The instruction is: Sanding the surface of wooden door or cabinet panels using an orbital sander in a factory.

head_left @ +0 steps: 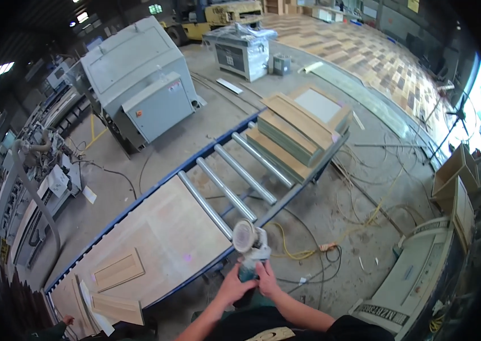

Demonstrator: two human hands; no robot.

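Observation:
Both my hands grip an angle grinder (pixel 249 262) with a dusty green body and a round, worn pale disc (pixel 244 236) facing up. My left hand (pixel 232 286) is wrapped round the body from one side, and my right hand (pixel 266 279) closes on it from the other. The tool is held close in front of me, beside the near edge of a roller conveyor (pixel 210 175). Just left of the disc lies a large flat board (pixel 164 233) on the rollers. Two small framed wooden panels (pixel 119 270) rest on and beside that board.
Wooden panels and drawer fronts (pixel 294 133) are stacked at the conveyor's far end. Cables and a yellow hose (pixel 294 253) trail over the floor at right. A grey machine cabinet (pixel 138 79) stands beyond the conveyor. Another person's hand (pixel 68 320) shows at lower left.

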